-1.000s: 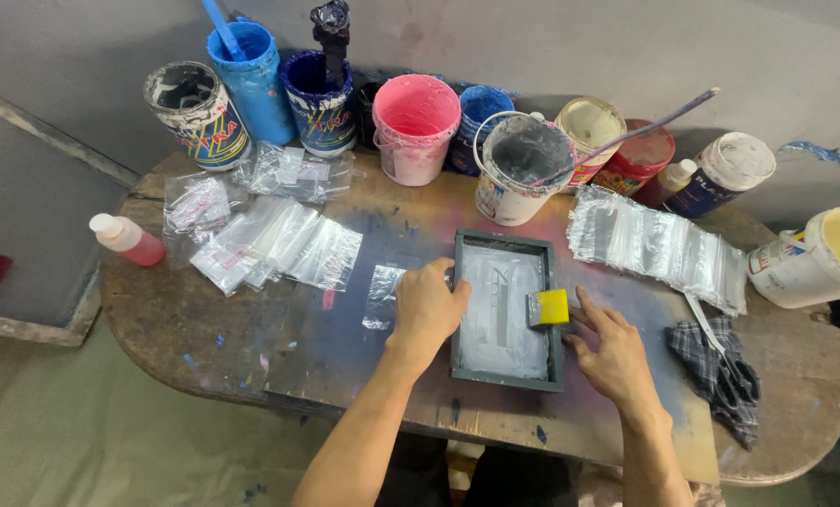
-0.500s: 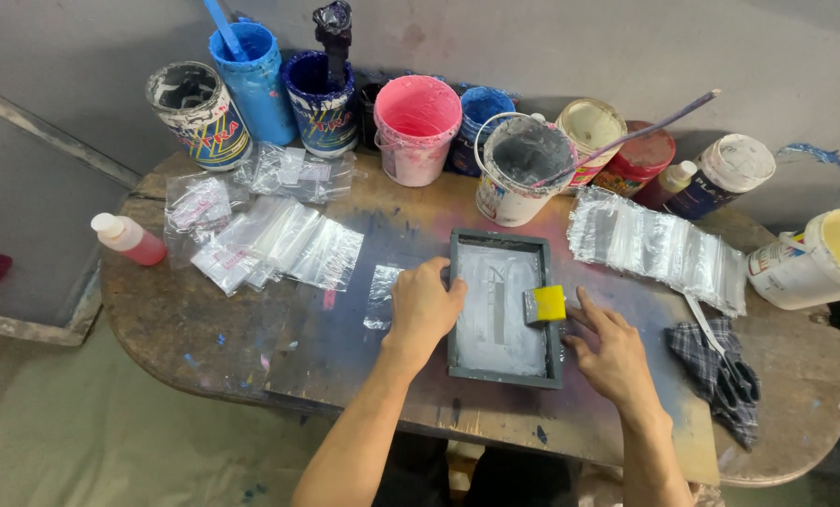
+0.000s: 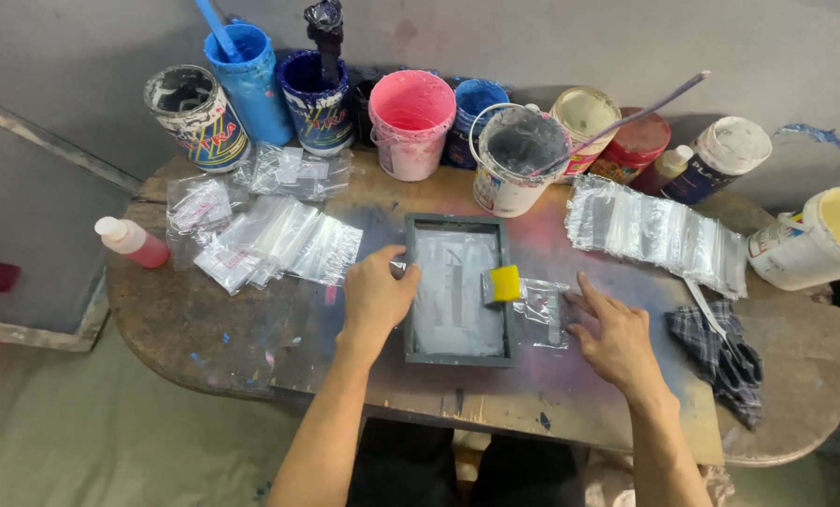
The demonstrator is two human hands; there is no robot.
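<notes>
Pressing my left hand (image 3: pixel 375 299) flat, fingers spread and gripping nothing, on the small printing frame (image 3: pixel 457 289) whose long axis runs twelve to six, I see my open right hand (image 3: pixel 615 336) touching the clear bag (image 3: pixel 542 313) at its nine o'clock.

Paint buckets (image 3: pixel 411 122) along back; checked rag (image 3: pixel 720 352), possibly cloth, right.

- Left hand (image 3: pixel 376 296): palm down, fingers curled, thumb extended toward the right; forearm bare, rising from the lower frame edge and angled slightly right.
- Right hand (image 3: pixel 612 333): palm down, fingers spread and pointing up-left; forearm bare, entering from the lower right.
- Hands well apart, neither gripping.
</notes>
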